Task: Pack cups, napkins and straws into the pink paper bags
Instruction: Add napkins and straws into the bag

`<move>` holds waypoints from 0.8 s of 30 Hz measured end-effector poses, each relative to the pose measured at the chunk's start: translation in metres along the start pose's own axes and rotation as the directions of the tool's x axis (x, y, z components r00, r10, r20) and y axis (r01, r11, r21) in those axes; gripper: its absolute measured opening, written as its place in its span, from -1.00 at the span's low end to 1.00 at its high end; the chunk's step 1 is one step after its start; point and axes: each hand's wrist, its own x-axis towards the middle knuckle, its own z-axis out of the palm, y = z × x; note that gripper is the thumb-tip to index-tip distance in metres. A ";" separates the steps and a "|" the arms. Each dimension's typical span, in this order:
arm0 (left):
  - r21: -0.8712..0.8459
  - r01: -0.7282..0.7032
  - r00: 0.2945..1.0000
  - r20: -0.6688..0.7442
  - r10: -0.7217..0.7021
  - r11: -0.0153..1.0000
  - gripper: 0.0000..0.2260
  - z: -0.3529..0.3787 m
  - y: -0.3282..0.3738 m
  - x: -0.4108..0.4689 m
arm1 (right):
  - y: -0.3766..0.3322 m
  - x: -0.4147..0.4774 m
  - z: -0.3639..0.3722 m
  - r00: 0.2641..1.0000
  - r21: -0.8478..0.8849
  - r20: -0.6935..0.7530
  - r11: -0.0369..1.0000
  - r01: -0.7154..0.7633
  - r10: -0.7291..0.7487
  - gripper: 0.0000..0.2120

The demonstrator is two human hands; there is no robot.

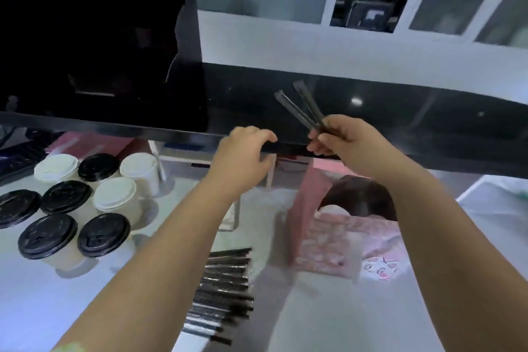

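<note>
Black straws in pinch of right hand above pink bag; left hand loose, empty.

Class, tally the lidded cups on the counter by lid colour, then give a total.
Paper cups with black plastic lids: 5
Paper cups with white plastic lids: 3
Total: 8

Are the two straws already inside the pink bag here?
Out: the right hand pinches both straws in the air, above the standing pink bag.
</note>
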 end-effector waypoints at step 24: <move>-0.042 -0.169 0.959 0.224 0.174 0.985 -0.36 0.092 0.075 0.014 | 0.132 -0.029 -0.015 0.855 -0.532 0.132 0.764 -0.365 0.501 -0.70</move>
